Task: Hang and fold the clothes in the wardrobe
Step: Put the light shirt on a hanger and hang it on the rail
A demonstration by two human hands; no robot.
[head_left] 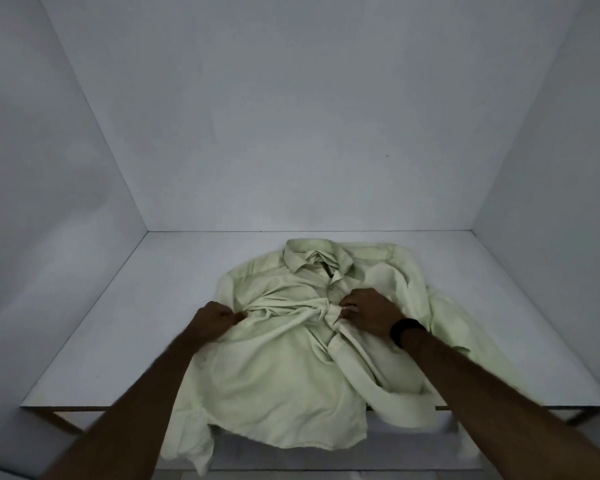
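A pale green button-up shirt (274, 368) lies front up on the white wardrobe shelf (118, 334), collar toward the back wall. Its hem and one sleeve hang over the shelf's front edge. My left hand (215, 318) is closed on a bunch of fabric at the shirt's left side. My right hand (367, 311) pinches the button placket at mid-chest. The cloth is pulled taut into creases between the two hands. A dark band sits on my right wrist.
White side walls and a back wall (309, 133) enclose the shelf. The shelf's front edge (84, 407) runs across the lower view, with another white level dimly visible beneath it.
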